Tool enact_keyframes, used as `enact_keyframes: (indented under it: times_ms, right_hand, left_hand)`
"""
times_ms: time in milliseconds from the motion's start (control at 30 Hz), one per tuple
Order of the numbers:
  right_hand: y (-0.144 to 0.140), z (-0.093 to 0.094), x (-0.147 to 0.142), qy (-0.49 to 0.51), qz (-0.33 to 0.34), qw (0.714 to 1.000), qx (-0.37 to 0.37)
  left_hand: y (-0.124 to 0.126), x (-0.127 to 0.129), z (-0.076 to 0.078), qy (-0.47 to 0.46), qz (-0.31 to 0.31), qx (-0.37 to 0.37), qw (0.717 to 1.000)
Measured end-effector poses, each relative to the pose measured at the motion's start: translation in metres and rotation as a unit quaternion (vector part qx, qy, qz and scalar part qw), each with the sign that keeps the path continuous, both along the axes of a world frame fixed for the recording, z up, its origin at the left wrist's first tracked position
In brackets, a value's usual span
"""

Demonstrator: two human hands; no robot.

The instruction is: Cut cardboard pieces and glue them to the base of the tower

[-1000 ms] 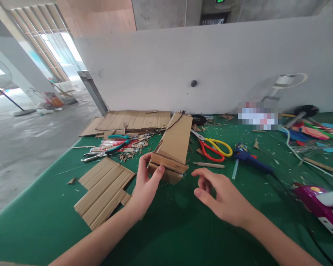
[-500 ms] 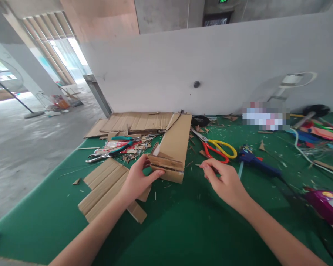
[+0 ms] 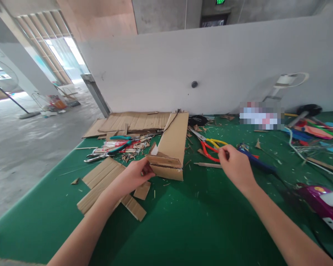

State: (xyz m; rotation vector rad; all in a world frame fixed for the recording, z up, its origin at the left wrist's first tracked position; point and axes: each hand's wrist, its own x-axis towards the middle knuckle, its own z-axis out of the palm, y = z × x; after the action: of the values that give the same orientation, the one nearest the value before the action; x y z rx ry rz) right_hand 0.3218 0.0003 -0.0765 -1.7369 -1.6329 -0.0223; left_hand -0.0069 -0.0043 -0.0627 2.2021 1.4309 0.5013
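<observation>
A long folded cardboard piece (image 3: 173,142) lies on the green table (image 3: 183,221), its near end layered and thick. My left hand (image 3: 133,176) grips that near end at its left corner, thumb against the edge. My right hand (image 3: 235,166) is out to the right, fingers curled down over the handles of the red-and-yellow scissors (image 3: 208,144) and the front of the blue glue gun (image 3: 262,166). Whether its fingers grip anything is hidden by the back of the hand. A thin wooden stick (image 3: 207,165) lies just left of it.
Flat cardboard strips (image 3: 102,181) lie under my left forearm, with larger sheets (image 3: 133,121) by the grey back wall. Teal-handled pliers and cutters (image 3: 111,147) sit among scraps at the left. A magenta tool (image 3: 320,205) and coloured clutter (image 3: 313,131) fill the right side.
My right hand has moved up and to the right, from beside the cardboard to the scissors and glue gun. My left hand has shifted slightly on the cardboard's near end.
</observation>
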Motion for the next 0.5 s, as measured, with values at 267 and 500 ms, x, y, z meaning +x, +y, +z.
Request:
enact_keyframes:
  times_ms: [267, 500]
  right_hand:
    - [0.025, 0.001, 0.019, 0.506, -0.080, 0.851, 0.119]
    - [0.025, 0.016, 0.050, 0.621, -0.074, 0.765, 0.155]
  left_hand:
    - [0.005, -0.014, 0.005, 0.214, 0.173, 0.099, 0.956]
    - [0.010, -0.025, -0.004, 0.142, 0.175, 0.187, 0.956]
